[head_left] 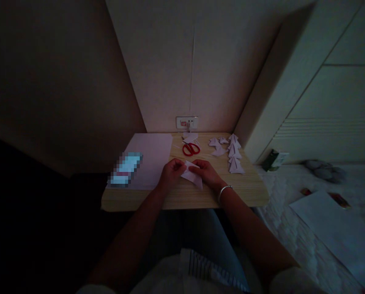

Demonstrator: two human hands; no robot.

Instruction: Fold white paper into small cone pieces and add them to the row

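Observation:
Between my two hands is a folded piece of white paper (193,178), held just above the front part of the small wooden table (246,192). My left hand (171,171) pinches its left upper edge. The fingers of my right hand (209,173) are closed on its upper right side, and a silver bangle circles that wrist. Beyond my hands lie red-handled scissors (191,149), their blades partly under paper scraps (189,139). Folded paper pieces shaped like layered trees (235,154) stand in a row at the right, with smaller folded pieces (219,150) beside them.
White paper sheets (153,151) cover the table's left side, with a blurred-out phone (126,168) on top. A wall socket (187,122) sits behind the table. To the right, a quilted bed (280,204) holds a large white sheet (335,224), a small box (274,160) and a grey bundle (324,170).

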